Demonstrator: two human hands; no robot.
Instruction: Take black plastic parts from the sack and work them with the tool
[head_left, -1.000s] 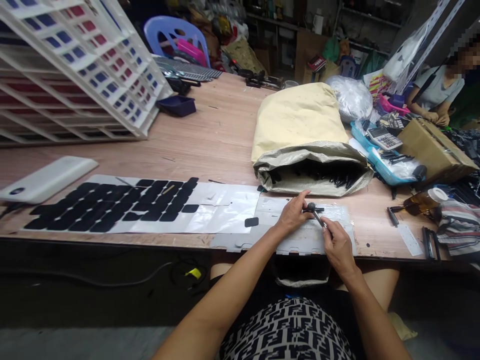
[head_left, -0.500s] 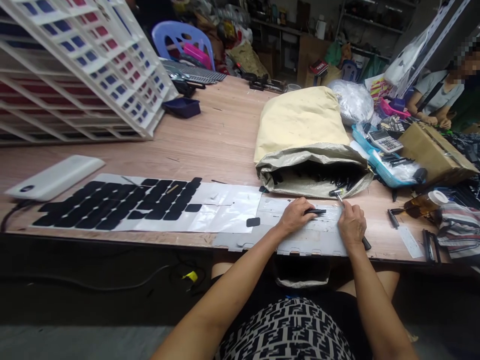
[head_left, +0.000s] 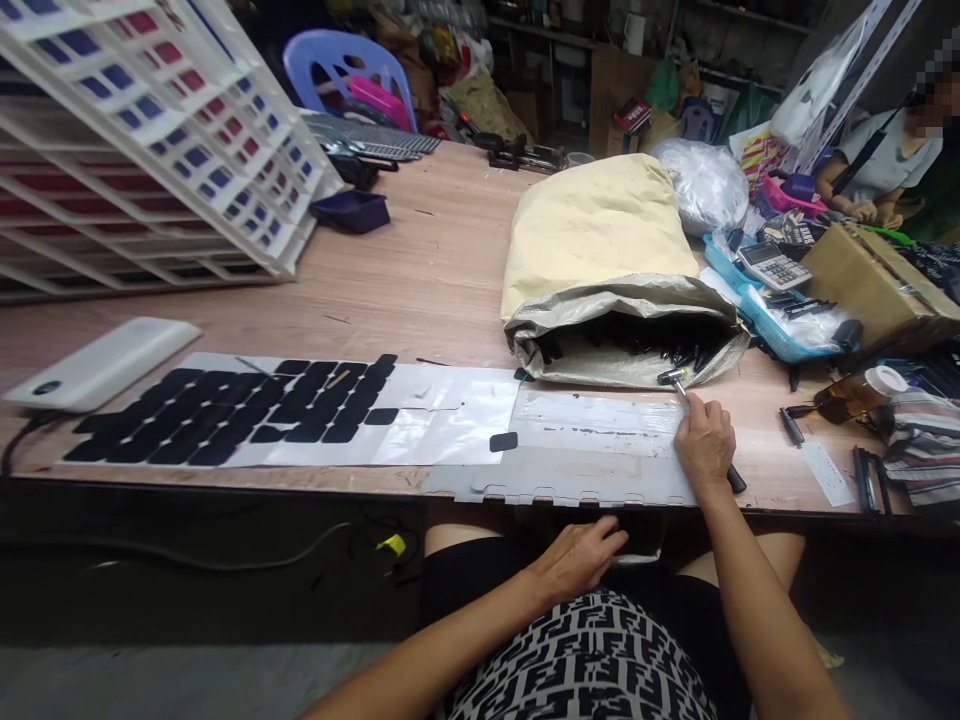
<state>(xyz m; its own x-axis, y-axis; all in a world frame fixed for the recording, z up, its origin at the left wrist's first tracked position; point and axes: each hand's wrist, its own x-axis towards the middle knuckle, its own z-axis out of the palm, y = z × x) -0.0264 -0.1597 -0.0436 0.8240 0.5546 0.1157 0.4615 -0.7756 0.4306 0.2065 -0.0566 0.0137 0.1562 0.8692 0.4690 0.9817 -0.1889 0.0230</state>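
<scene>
My right hand [head_left: 705, 448] rests on the table edge, closed round a small hammer [head_left: 675, 381] whose metal head points toward the open sack. My left hand [head_left: 581, 556] is down below the table edge over my lap, fingers curled near a container [head_left: 637, 535] under the edge; whether it holds anything is hidden. A grey metal plate [head_left: 570, 480] with a clear plastic sheet [head_left: 600, 415] lies in front of me.
A cream sack [head_left: 600, 240] full of black parts lies open toward me. Black pads [head_left: 225, 410] cover a white sheet at left, one loose pad [head_left: 503, 441] beside it. White power bank [head_left: 97, 362], tilted rack [head_left: 150, 140], blue tray with calculator [head_left: 772, 268]; another person sits far right.
My left hand left the plate, taking the small black part with it, and dropped below the table edge. My right hand with the hammer stayed near the plate's right end.
</scene>
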